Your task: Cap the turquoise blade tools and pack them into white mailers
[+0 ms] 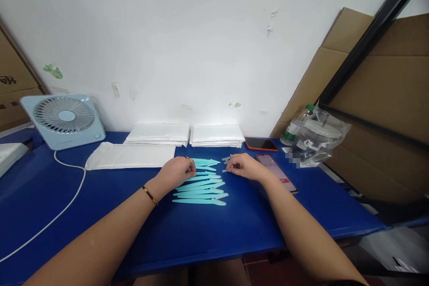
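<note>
Several teal eyebrow razors (201, 195) lie side by side in a column on the blue table, their blade ends pointing right. My left hand (177, 172) is closed over the left side of this column, its fingers pinched on the handle of one eyebrow razor (206, 173). To the right, several small translucent plastic blade covers (226, 159) lie near my right hand (246, 166). The fingertips of that hand are pinched on one blade cover (224, 170), just apart from the razors.
Two stacks of white packets (157, 134) (217, 136) stand by the wall, with another flat white packet (130, 155) in front. A light blue fan (67, 118) with a cable is at left. Two phones (261, 144) (276, 172), a bottle (295, 127) and a bagged cup (318, 138) are at right.
</note>
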`<state>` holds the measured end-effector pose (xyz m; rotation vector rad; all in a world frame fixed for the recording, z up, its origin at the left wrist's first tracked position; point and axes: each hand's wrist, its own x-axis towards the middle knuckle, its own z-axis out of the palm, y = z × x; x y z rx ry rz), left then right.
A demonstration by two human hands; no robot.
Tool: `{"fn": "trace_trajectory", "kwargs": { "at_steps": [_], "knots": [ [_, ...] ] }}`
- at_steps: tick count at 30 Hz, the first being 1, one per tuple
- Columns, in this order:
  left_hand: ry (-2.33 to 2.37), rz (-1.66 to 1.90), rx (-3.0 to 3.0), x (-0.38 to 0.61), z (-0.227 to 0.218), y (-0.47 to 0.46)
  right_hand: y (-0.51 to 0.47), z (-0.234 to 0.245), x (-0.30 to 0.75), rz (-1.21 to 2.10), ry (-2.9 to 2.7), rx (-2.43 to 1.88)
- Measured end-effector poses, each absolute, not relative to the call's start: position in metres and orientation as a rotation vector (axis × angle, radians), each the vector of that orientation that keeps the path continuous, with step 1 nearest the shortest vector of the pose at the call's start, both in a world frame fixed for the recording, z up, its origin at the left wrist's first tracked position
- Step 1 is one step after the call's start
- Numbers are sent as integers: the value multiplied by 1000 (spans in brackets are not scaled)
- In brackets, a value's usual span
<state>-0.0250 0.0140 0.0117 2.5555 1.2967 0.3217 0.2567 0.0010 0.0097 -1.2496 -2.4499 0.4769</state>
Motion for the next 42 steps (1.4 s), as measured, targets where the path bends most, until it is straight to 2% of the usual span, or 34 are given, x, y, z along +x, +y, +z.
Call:
{"fn": "trace_trajectory", "kwargs": {
  "at_steps": [15, 21, 35, 38, 42],
  "knots": [
    [1226, 310, 2515, -15, 8, 10, -9, 12, 222, 502, -2489, -1160],
    [1341, 443, 2588, -25, 9, 18, 0, 15, 258, 371, -2244, -1359],
    [1348, 392, 2495, -28, 3, 24, 5, 12, 267, 276, -2349, -1489],
    [1338, 390, 2531, -28, 4, 23, 2, 13, 267, 405, -2248, -1500],
    [1332, 383, 2544, -27, 7, 20, -1, 10, 261, 913, -1988, -1394]
  ]
}}
